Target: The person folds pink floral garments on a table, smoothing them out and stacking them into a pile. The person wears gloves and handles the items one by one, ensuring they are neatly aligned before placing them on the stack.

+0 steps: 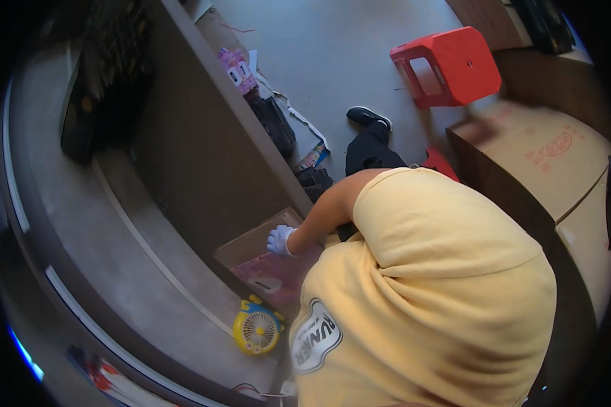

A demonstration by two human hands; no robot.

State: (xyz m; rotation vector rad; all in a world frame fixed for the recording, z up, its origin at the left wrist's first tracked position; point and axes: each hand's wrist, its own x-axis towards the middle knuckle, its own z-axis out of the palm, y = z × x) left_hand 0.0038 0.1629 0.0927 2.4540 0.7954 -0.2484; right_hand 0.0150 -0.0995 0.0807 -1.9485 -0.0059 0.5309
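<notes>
The gloved right hand is over the pink package, fingers curled, grip impossible to tell, and a careless sweep might topple the nearby yellow fan!

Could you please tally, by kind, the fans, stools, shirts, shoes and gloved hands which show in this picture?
Fan: 1
Red stool: 1
Yellow shirt: 1
Shoe: 1
Gloved hand: 1
Total: 5
A partly hidden red thing, unclear, is uncounted.
</notes>
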